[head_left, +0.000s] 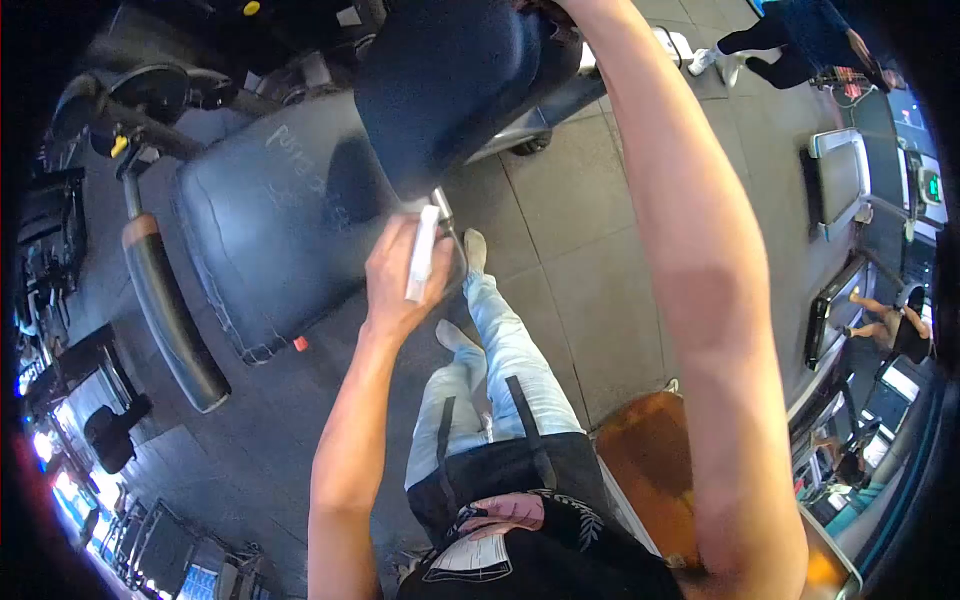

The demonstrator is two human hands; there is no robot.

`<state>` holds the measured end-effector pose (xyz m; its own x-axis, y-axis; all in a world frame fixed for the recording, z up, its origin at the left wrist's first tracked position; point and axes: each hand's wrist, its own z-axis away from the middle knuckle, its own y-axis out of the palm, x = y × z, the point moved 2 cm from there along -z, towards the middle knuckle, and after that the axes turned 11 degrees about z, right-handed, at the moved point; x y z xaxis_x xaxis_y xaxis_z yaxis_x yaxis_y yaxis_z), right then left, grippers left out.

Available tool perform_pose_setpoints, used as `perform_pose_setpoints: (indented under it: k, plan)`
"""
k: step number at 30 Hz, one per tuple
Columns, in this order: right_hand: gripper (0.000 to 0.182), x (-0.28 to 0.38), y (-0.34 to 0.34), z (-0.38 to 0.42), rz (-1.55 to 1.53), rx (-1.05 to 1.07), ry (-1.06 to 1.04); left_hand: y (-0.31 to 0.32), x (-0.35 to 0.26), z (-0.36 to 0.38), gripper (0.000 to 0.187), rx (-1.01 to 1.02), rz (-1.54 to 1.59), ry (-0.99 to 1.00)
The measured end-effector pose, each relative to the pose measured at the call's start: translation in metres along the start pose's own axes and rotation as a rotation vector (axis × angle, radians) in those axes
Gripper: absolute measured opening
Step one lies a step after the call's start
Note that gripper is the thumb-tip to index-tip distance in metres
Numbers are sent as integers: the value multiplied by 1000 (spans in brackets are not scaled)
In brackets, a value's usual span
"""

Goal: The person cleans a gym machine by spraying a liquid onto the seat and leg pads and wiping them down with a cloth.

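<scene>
My left hand (396, 275) is closed around a blurred white bar-shaped object (423, 254). Right at its fingertips is a short shiny metal rod (442, 204), with a thin dark cord hanging beside it. The hand is at the near edge of a black padded bench seat (265, 230), which has scrawled markings on top. A raised black pad (450, 85) rises above that seat. My right arm reaches up to the top of the view, where my right hand (556, 10) is at the raised pad's far edge, its fingers mostly in shadow and cut off.
A padded roller arm (175, 320) stands left of the bench, with weight plates (150, 92) behind. A brown-topped piece (645, 460) is at my right leg. Treadmills (840, 180) line the right side, where a person (800, 45) stands and another sits (895, 325).
</scene>
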<state>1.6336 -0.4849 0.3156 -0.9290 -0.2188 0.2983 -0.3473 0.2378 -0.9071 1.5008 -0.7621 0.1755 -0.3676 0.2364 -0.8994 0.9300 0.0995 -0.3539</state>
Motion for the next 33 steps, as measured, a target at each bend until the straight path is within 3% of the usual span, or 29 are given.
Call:
perform_pose_setpoints:
  k: [6,7,8,9,11,14,15,17,19,21,24,27,28,29,31,33]
  plan:
    - [56,26,32,152,291,-636,-145,-36,-9,111,11,-100,-39,-171]
    - [56,23,62,177,201,-631,-140,-42,-14,129,10,-93,-60,-209]
    - [72,16,103,194,76,-560,-186,-46,-19,146,11,-81,-86,-252]
    - [64,15,146,219,63,-489,-183,-50,-23,164,12,-70,-114,-295]
    - [70,27,218,257,17,-409,-114,-59,-27,191,16,-21,-160,-322]
    - [72,62,259,296,-247,-309,83,-64,-32,219,20,-35,-148,-456]
    - [71,72,267,311,-391,-190,170,-65,-32,222,20,-36,-148,-479]
    - [62,96,278,330,-634,-414,285,-67,-34,225,22,-31,-152,-507]
    - [60,114,273,344,-998,-273,619,-68,-31,222,23,-28,-159,-507]
    - [53,132,278,335,-1190,-363,911,-69,-32,213,23,-23,-164,-509]
    - [49,128,207,298,-1957,-476,1728,-70,-33,201,23,-23,-169,-480]
    - [47,92,259,303,-2308,-238,1772,-68,-37,187,21,-10,-170,-464]
    - [48,75,276,296,-2354,-269,1632,-68,-41,183,21,-5,-170,-465]
    - [45,64,271,285,-2286,-300,1739,-69,-44,177,21,-3,-160,-460]
    - [41,65,238,291,-2157,-151,1758,-76,-56,171,21,-11,-140,-463]
    - [38,59,197,295,-2137,30,1497,-82,-69,160,21,-26,-104,-452]
